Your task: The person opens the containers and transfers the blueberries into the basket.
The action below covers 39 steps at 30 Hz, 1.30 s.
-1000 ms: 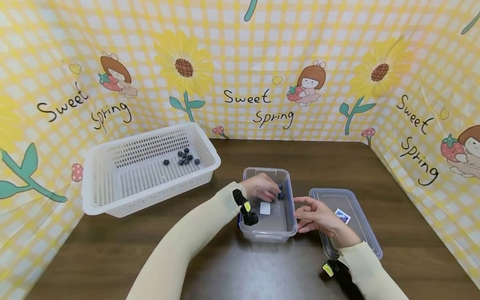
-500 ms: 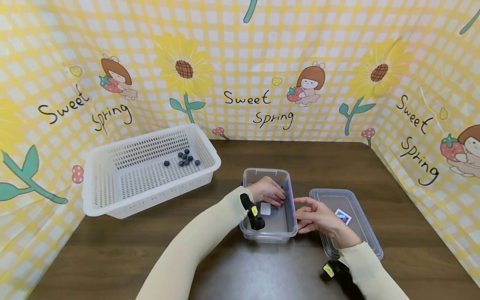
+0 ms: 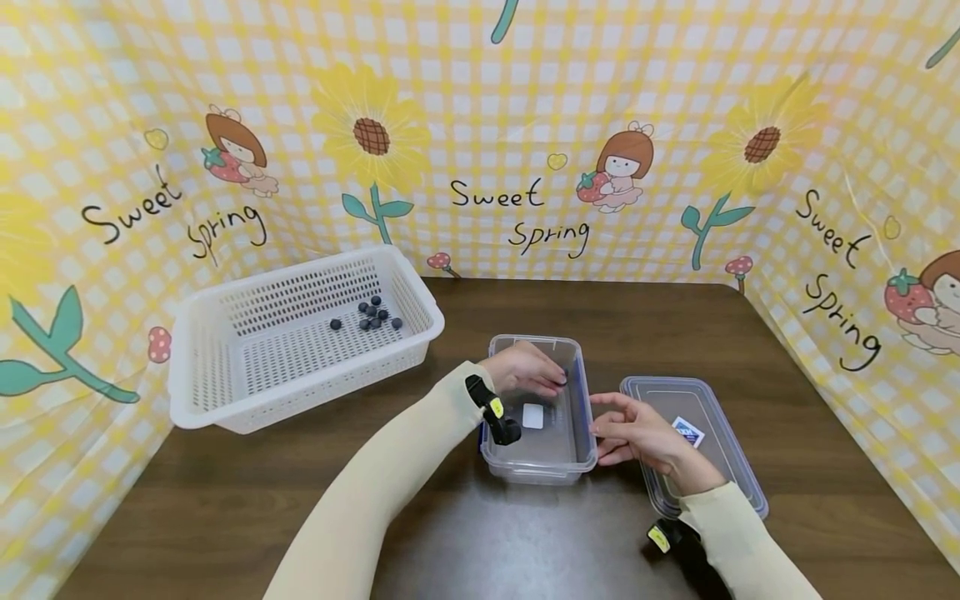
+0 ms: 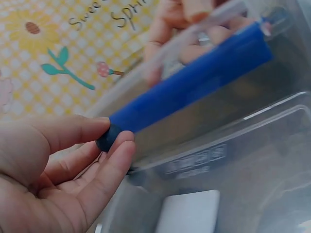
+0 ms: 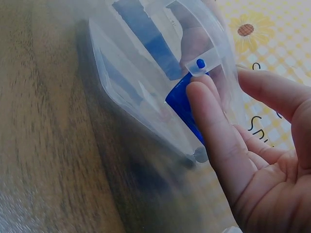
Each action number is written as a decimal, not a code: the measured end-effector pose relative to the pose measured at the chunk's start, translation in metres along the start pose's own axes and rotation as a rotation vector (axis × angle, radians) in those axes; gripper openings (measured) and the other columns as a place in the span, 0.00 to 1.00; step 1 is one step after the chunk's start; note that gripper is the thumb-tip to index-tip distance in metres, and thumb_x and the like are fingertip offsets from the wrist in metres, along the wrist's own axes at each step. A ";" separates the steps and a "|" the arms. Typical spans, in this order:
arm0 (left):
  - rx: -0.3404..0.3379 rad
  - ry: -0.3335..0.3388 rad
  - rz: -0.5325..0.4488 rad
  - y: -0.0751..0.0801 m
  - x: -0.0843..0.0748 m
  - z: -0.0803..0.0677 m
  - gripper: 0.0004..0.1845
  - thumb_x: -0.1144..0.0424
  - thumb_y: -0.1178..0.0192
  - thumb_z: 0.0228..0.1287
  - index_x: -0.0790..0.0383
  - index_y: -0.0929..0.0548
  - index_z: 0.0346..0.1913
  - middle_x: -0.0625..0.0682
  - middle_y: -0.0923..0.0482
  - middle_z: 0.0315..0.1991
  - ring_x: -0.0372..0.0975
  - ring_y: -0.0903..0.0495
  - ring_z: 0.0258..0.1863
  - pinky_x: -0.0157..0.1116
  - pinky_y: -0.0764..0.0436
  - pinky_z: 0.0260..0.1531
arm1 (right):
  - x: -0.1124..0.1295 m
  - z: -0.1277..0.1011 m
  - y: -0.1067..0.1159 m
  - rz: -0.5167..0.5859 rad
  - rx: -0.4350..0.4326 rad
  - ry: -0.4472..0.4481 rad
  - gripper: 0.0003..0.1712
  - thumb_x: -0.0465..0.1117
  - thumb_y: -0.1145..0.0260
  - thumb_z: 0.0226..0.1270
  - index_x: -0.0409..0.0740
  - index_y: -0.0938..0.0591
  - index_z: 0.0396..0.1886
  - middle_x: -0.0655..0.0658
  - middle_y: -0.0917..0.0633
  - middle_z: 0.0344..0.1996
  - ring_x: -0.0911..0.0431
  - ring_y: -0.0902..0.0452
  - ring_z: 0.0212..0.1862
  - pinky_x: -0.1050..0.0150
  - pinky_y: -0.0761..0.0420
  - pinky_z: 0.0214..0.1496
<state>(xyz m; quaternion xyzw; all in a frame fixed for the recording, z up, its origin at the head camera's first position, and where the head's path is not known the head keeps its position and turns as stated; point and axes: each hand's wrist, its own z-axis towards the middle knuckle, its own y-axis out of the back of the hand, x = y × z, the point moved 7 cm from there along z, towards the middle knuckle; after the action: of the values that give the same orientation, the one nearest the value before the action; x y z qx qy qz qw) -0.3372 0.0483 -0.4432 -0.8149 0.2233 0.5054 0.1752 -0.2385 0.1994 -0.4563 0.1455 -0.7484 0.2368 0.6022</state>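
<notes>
Small dark berry [image 4: 108, 138] pinched between thumb and fingertips of the left hand [image 3: 527, 372], down inside the clear box [image 3: 567, 454], near its far end. Probably light, soft-skinned and easy to squash or roll, so best taken gently at the sides with fingertips, no squeezing. Right hand [image 3: 628, 431] just right of the clear box, fingers mostly straight and resting against its right wall by the blue latch [image 5: 182, 104], not curled round anything. Box looks like thin stiff plastic, light and likely to slide on the dark surface [image 3: 225, 500], hence that steadying touch. Counting: one clear box, one lid [image 3: 716, 433] lying flat right of the box, one white basket [image 3: 225, 400] well left of the box, roughly nine berries [image 3: 371, 314] clustered in it. More berries inside the clear box? Can't tell, hand's in the way.
</notes>
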 end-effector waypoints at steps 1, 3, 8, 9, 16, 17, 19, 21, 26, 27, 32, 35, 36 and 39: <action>-0.005 -0.006 0.000 0.003 -0.004 -0.001 0.12 0.80 0.40 0.65 0.84 0.20 0.49 0.69 0.16 0.39 0.42 0.16 0.28 0.42 0.14 0.47 | 0.000 0.000 0.000 0.001 0.003 0.001 0.31 0.27 0.39 0.70 0.28 0.43 0.68 0.45 0.15 0.36 0.54 0.14 0.30 0.58 0.11 0.36; -0.014 -0.014 -0.007 0.011 -0.012 -0.005 0.14 0.80 0.40 0.65 0.84 0.21 0.52 0.72 0.18 0.45 0.43 0.15 0.30 0.45 0.17 0.53 | 0.001 0.000 0.000 0.003 0.004 0.002 0.32 0.27 0.40 0.70 0.28 0.43 0.68 0.45 0.15 0.36 0.54 0.14 0.31 0.58 0.11 0.36; -0.065 -0.074 -0.079 0.038 -0.037 -0.018 0.16 0.80 0.40 0.65 0.83 0.23 0.55 0.72 0.19 0.48 0.45 0.14 0.33 0.47 0.21 0.57 | 0.000 0.000 0.000 0.002 0.003 0.002 0.32 0.26 0.41 0.71 0.27 0.44 0.68 0.45 0.15 0.36 0.53 0.14 0.31 0.58 0.11 0.36; -0.076 -0.093 -0.099 0.045 -0.041 -0.021 0.16 0.81 0.40 0.65 0.83 0.23 0.55 0.72 0.19 0.48 0.45 0.14 0.32 0.48 0.21 0.57 | 0.000 0.001 0.000 0.001 0.003 0.001 0.32 0.26 0.41 0.71 0.27 0.44 0.68 0.45 0.15 0.36 0.53 0.14 0.31 0.58 0.11 0.36; -0.158 -0.199 -0.254 0.100 -0.071 -0.042 0.14 0.81 0.44 0.68 0.82 0.24 0.55 0.71 0.19 0.48 0.45 0.14 0.31 0.47 0.20 0.57 | -0.004 0.000 0.002 0.005 0.005 -0.001 0.33 0.26 0.40 0.70 0.28 0.44 0.69 0.45 0.15 0.36 0.53 0.14 0.31 0.57 0.11 0.37; -0.179 -0.209 -0.270 0.109 -0.073 -0.046 0.14 0.81 0.45 0.68 0.82 0.24 0.55 0.70 0.19 0.47 0.45 0.14 0.31 0.47 0.20 0.57 | -0.004 0.000 0.002 0.004 0.004 -0.001 0.33 0.26 0.40 0.70 0.28 0.44 0.69 0.45 0.15 0.36 0.53 0.14 0.31 0.57 0.11 0.37; -0.226 -0.225 -0.292 0.129 -0.077 -0.054 0.15 0.81 0.44 0.68 0.81 0.24 0.56 0.67 0.18 0.46 0.44 0.14 0.33 0.45 0.20 0.57 | -0.004 0.000 0.003 0.004 0.002 0.001 0.33 0.26 0.40 0.70 0.27 0.44 0.69 0.45 0.15 0.36 0.54 0.14 0.31 0.58 0.11 0.36; -0.266 -0.233 -0.307 0.150 -0.078 -0.062 0.17 0.80 0.44 0.69 0.80 0.26 0.59 0.65 0.19 0.47 0.44 0.14 0.36 0.44 0.21 0.58 | -0.003 0.000 0.004 0.002 -0.001 0.003 0.33 0.26 0.40 0.70 0.27 0.44 0.69 0.45 0.15 0.36 0.54 0.14 0.31 0.58 0.11 0.36; -0.354 -0.219 -0.346 0.204 -0.068 -0.084 0.13 0.79 0.44 0.70 0.76 0.22 0.55 0.59 0.19 0.44 0.44 0.16 0.43 0.41 0.23 0.61 | -0.002 0.002 0.003 0.000 -0.007 0.000 0.33 0.26 0.40 0.70 0.27 0.44 0.69 0.44 0.15 0.36 0.54 0.14 0.30 0.58 0.11 0.36; -0.368 -0.217 -0.357 0.215 -0.065 -0.088 0.12 0.79 0.44 0.69 0.75 0.21 0.54 0.58 0.18 0.42 0.44 0.16 0.43 0.41 0.23 0.62 | -0.003 0.002 0.003 0.001 -0.007 -0.001 0.33 0.26 0.40 0.70 0.28 0.44 0.69 0.44 0.15 0.36 0.54 0.14 0.30 0.58 0.11 0.36; -0.429 -0.205 -0.409 0.256 -0.049 -0.109 0.07 0.78 0.44 0.70 0.70 0.17 0.43 0.55 0.15 0.33 0.41 0.15 0.38 0.40 0.28 0.64 | -0.003 0.002 0.004 -0.002 -0.008 -0.004 0.32 0.26 0.41 0.70 0.27 0.43 0.69 0.44 0.15 0.36 0.54 0.14 0.30 0.58 0.11 0.36; -0.478 -0.194 -0.443 0.277 -0.038 -0.120 0.11 0.78 0.44 0.70 0.65 0.15 0.31 0.53 0.15 0.29 0.39 0.15 0.33 0.37 0.26 0.62 | -0.003 0.002 0.004 -0.010 -0.011 -0.002 0.33 0.26 0.41 0.70 0.27 0.44 0.69 0.44 0.15 0.36 0.54 0.14 0.30 0.58 0.11 0.36; -0.496 -0.188 -0.445 0.283 -0.035 -0.124 0.14 0.78 0.44 0.70 0.64 0.16 0.28 0.53 0.15 0.27 0.39 0.15 0.31 0.36 0.25 0.61 | -0.003 0.001 0.004 -0.012 -0.013 -0.002 0.33 0.26 0.41 0.70 0.27 0.44 0.69 0.44 0.15 0.36 0.54 0.14 0.30 0.58 0.11 0.36; -0.578 -0.177 -0.463 0.301 -0.021 -0.132 0.08 0.79 0.44 0.69 0.69 0.16 0.33 0.53 0.16 0.24 0.38 0.15 0.28 0.34 0.20 0.54 | -0.003 0.001 0.005 -0.006 -0.018 -0.003 0.33 0.26 0.40 0.70 0.27 0.44 0.69 0.44 0.15 0.36 0.54 0.14 0.30 0.58 0.11 0.36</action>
<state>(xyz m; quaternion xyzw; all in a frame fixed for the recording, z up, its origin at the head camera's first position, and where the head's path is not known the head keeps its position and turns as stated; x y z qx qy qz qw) -0.4100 -0.2674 -0.3859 -0.8129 -0.1345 0.5628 0.0664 -0.2412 0.2032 -0.4603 0.1429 -0.7510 0.2281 0.6030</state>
